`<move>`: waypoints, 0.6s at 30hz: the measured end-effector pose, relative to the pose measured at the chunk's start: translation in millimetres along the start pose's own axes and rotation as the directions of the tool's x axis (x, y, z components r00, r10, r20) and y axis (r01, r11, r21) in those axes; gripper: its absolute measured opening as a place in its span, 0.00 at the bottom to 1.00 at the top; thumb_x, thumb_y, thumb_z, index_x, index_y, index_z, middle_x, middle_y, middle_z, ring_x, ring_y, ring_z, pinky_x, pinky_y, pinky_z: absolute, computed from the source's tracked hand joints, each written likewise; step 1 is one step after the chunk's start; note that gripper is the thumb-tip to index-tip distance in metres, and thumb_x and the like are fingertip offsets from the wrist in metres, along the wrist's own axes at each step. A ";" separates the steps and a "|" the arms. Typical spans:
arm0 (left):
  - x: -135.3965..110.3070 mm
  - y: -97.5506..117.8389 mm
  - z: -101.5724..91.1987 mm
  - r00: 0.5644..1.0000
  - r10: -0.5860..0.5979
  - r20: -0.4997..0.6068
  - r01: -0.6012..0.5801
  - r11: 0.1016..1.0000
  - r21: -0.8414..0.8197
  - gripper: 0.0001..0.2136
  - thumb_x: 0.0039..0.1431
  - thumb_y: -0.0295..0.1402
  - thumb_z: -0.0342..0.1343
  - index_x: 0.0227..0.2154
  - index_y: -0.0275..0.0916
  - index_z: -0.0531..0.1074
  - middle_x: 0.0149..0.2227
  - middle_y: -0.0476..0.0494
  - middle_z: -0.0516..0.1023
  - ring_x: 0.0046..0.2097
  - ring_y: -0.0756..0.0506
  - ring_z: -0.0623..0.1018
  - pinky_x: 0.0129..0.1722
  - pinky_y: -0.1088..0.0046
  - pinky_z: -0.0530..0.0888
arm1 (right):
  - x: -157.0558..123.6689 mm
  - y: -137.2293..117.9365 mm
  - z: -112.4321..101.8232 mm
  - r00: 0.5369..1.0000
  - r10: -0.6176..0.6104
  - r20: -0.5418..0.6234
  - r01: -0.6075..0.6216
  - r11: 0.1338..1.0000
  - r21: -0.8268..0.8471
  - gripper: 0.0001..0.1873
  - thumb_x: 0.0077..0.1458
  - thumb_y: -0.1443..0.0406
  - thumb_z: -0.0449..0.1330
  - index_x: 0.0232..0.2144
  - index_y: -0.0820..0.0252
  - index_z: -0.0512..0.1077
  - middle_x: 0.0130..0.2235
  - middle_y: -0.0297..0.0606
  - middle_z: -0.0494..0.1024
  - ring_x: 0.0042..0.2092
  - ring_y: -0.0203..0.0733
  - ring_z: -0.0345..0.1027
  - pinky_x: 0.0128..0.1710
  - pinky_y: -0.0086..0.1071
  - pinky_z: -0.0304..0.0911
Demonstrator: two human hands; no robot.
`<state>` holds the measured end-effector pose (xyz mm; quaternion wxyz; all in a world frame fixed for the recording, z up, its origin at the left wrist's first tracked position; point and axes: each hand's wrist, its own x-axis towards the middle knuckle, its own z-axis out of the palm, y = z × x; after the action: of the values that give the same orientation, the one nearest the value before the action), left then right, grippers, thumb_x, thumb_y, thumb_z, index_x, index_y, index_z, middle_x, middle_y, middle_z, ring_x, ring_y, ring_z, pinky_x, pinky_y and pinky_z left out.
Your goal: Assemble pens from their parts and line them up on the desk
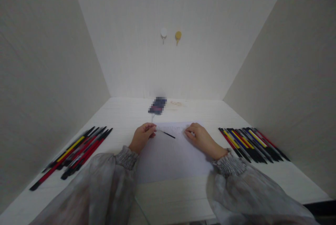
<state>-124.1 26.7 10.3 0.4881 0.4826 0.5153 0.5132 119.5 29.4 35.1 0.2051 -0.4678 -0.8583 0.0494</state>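
My left hand (144, 136) is closed in a pinch at the left edge of a sheet of white paper (173, 163). From its fingertips a thin pen refill (168, 134) slants to the right over the sheet, pale near the fingers and black at its far end. Across the paper, my right hand (201, 138) has thumb and fingers curled together; whether anything small is between them I cannot make out. A gap separates this hand from the refill's black end.
Several pens in black, red and yellow (76, 151) lie at the left; another row of pens (246, 144) lies at the right. A blurred dark object (158, 106) is behind the paper. Walls enclose three sides, with two hooks, white (163, 33) and yellow (178, 35), at the back.
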 end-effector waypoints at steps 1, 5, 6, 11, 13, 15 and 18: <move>-1.0 1.5 0.2 1.000 0.011 0.005 -0.011 1.000 0.012 0.12 0.43 0.36 0.55 0.29 0.34 0.68 0.24 0.48 0.71 0.24 0.53 0.69 0.25 0.77 0.67 | 0.5 -4.8 1.9 1.000 -0.021 -0.006 0.021 0.999 0.031 0.13 0.53 0.63 0.48 0.30 0.62 0.71 0.29 0.39 0.70 0.35 0.37 0.61 0.37 0.29 0.55; -4.8 6.7 1.5 0.997 0.066 0.038 -0.068 0.996 0.062 0.12 0.44 0.36 0.53 0.30 0.34 0.68 0.25 0.48 0.71 0.25 0.53 0.70 0.25 0.77 0.67 | 1.9 -23.9 11.7 0.992 -0.126 0.009 0.124 0.988 0.090 0.15 0.53 0.60 0.49 0.38 0.61 0.69 0.32 0.40 0.70 0.36 0.37 0.61 0.38 0.29 0.55; -5.3 7.6 1.7 0.996 0.076 0.044 -0.079 0.994 0.070 0.11 0.44 0.36 0.53 0.30 0.35 0.68 0.25 0.48 0.71 0.25 0.53 0.70 0.25 0.77 0.67 | 2.1 -26.8 13.6 0.989 -0.146 0.028 0.144 0.987 0.076 0.14 0.53 0.60 0.49 0.38 0.62 0.69 0.32 0.40 0.70 0.36 0.37 0.61 0.38 0.29 0.55; -4.5 10.2 0.8 0.998 0.062 -0.009 -0.061 0.994 0.091 0.11 0.43 0.35 0.53 0.30 0.34 0.68 0.23 0.49 0.70 0.25 0.53 0.69 0.25 0.78 0.66 | 1.4 -27.1 12.9 0.987 -0.114 0.109 0.119 0.992 -0.036 0.12 0.52 0.66 0.48 0.29 0.63 0.71 0.29 0.40 0.71 0.35 0.37 0.61 0.37 0.29 0.54; -3.5 10.7 -1.4 0.996 0.055 -0.071 -0.049 0.996 0.079 0.11 0.44 0.35 0.52 0.31 0.34 0.68 0.24 0.49 0.70 0.25 0.53 0.69 0.26 0.77 0.66 | -0.1 -23.8 9.6 0.989 -0.054 0.138 0.063 0.996 -0.064 0.11 0.51 0.67 0.49 0.27 0.64 0.71 0.29 0.40 0.71 0.34 0.37 0.62 0.36 0.28 0.54; -2.5 10.3 -4.1 0.990 0.068 -0.120 -0.058 0.995 0.084 0.11 0.45 0.35 0.50 0.31 0.34 0.68 0.25 0.50 0.69 0.25 0.53 0.69 0.26 0.77 0.66 | -1.7 -20.9 6.8 0.987 0.006 0.158 0.005 0.997 -0.071 0.10 0.50 0.68 0.49 0.28 0.63 0.71 0.29 0.39 0.70 0.34 0.36 0.62 0.35 0.27 0.54; -1.9 8.7 -6.8 0.992 0.096 -0.083 -0.075 0.971 0.225 0.11 0.46 0.34 0.47 0.30 0.35 0.70 0.22 0.51 0.68 0.23 0.53 0.67 0.24 0.77 0.64 | -3.3 -18.4 5.6 0.986 0.069 0.153 -0.060 0.996 -0.063 0.10 0.50 0.67 0.49 0.29 0.63 0.71 0.29 0.39 0.70 0.33 0.35 0.63 0.34 0.26 0.54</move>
<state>-130.8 24.5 19.0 0.3841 0.5313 0.5700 0.4953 104.4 17.1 34.1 0.1221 -0.4960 -0.8571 0.0673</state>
